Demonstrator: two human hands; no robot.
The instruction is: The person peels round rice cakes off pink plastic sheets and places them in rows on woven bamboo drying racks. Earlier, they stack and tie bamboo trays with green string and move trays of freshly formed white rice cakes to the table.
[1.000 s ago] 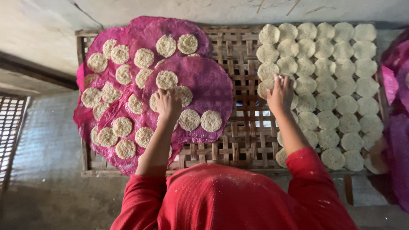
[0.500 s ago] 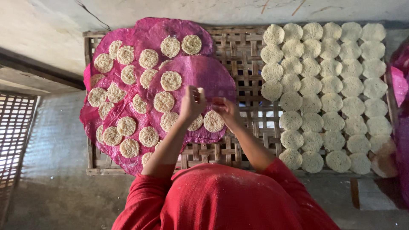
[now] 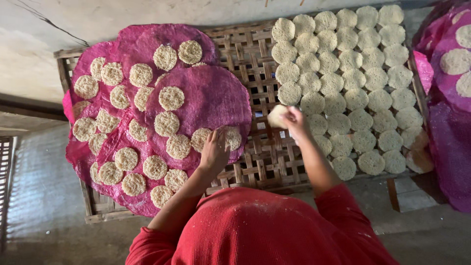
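**Over the rack: moving noodle discs onto the pink sheets**

Between the two batches, over bare lattice, the right hand (image 3: 293, 119) is closed around one pale disc (image 3: 276, 116), pinched at its edge and lifted clear of the rack (image 3: 245, 54). The left hand (image 3: 214, 149) lies flat, fingers spread, on the top pink sheet (image 3: 211, 95), touching the disc at the sheet's lower right edge (image 3: 232, 137) and holding nothing.

From where I'm standing, the way to do this well looks like keeping the disc level and supporting it from underneath, since these look thin and crumbly. The flat left hand pinning the sheet seems smart too, so it doesn't slide when the next one lands. There's open room on the sheet's right half.

Around it: the lower sheets (image 3: 98, 54) to the left are already dotted with discs, some touching. To the right sits the tight grid of bare discs (image 3: 353, 64), edge to edge. More pink sheets (image 3: 449, 122) with discs are at the far right. The person's red sleeves hide part of the rack's near edge, and the packed grid leaves little finger room for picking.
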